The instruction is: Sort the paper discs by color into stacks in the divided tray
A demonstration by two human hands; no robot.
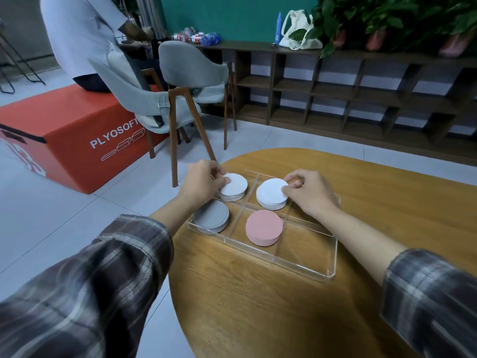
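- A clear divided tray (333, 254) sits on a round wooden table (258, 311), close to the table's left edge.
- Four stacks of paper discs lie in the tray, each in its own compartment.
- The left white stack (236, 187) is in the far-left compartment, and the right white stack (271, 193) is in the compartment just beside it.
- A grey stack (213, 215) fills the near-left compartment, and a pink stack (263, 227) lies in the near compartment next to it.
- The left hand (202, 183) grips the left white stack at its left edge. Its fingers curl round the far side and its thumb lies on the top disc.
- The right hand (308, 192) holds the right white stack at its right edge. Its thumb tip rests on the top disc and its curled fingers are at the far rim.
- Whether either hand has hold of one disc or several, I cannot tell.
- Both forearms come out of plaid sleeves (108, 280).
- Beyond the table stand two grey chairs (191, 65) and a red box (77, 130) on which a person (77, 34) sits.
- A dark wooden shelf (335, 94) runs along the wall, with plants (387, 19) and a cloth bag (299, 32) on top.
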